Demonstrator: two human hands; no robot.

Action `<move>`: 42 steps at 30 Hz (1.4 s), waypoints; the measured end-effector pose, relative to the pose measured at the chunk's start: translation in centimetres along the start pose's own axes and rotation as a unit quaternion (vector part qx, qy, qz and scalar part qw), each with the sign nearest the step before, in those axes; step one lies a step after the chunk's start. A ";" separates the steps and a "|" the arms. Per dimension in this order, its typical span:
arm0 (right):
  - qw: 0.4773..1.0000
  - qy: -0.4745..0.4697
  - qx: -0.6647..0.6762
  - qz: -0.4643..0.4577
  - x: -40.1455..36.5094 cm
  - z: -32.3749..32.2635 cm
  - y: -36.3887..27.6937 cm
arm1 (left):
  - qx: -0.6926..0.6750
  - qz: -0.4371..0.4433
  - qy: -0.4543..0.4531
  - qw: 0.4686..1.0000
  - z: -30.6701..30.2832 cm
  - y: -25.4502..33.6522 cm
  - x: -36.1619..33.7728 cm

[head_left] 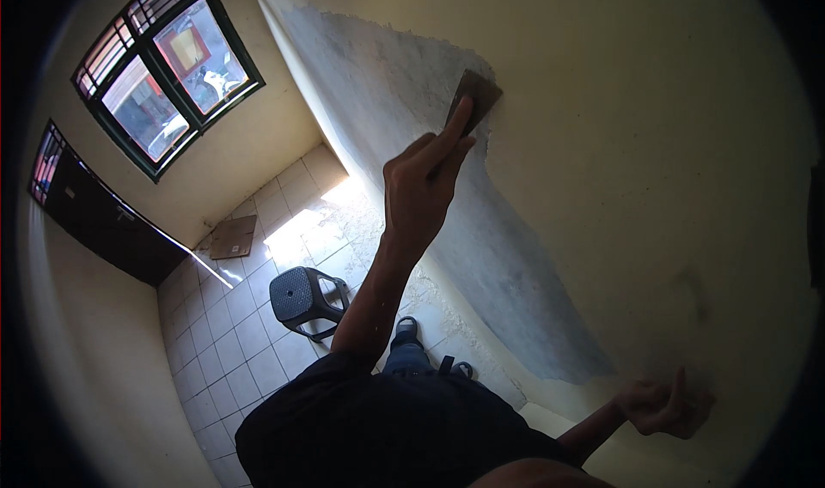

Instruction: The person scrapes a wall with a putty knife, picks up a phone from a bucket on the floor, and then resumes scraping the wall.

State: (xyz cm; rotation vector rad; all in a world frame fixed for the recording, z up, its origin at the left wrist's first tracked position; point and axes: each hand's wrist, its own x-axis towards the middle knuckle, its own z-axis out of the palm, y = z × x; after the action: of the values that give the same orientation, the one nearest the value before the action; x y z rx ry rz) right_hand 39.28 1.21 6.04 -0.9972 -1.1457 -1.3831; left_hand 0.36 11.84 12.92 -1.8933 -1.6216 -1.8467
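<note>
My left hand (421, 179) is raised to the wall and closed around a flat, dark scraper (479, 98). One finger stretches along the scraper's face. Its blade lies at the edge of a grey, bare-looking patch (378, 76), where the cream paint (619, 144) ends in a ragged line. Low on the right, my right hand (666, 407) is beside the painted wall, its fingers loosely bent and apart, with nothing visible in it.
A dark plastic stool (294, 291) stands on the tiled floor (228, 342), left of my feet. Flakes and dust (365, 222) lie along the wall's base. A brown board (233, 237) lies near the dark door (103, 209), below a barred window (168, 67).
</note>
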 end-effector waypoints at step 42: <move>0.999 -0.012 0.040 0.020 0.6 0.3 -0.2 | -0.007 -0.076 -0.091 0.993 1.6 -7.6 -10.3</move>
State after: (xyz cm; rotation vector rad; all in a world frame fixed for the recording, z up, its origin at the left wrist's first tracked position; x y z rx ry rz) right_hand 39.03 1.43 6.68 -0.9766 -1.1845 -1.2863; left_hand -0.90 10.01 0.27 -2.0516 -1.8601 -1.7887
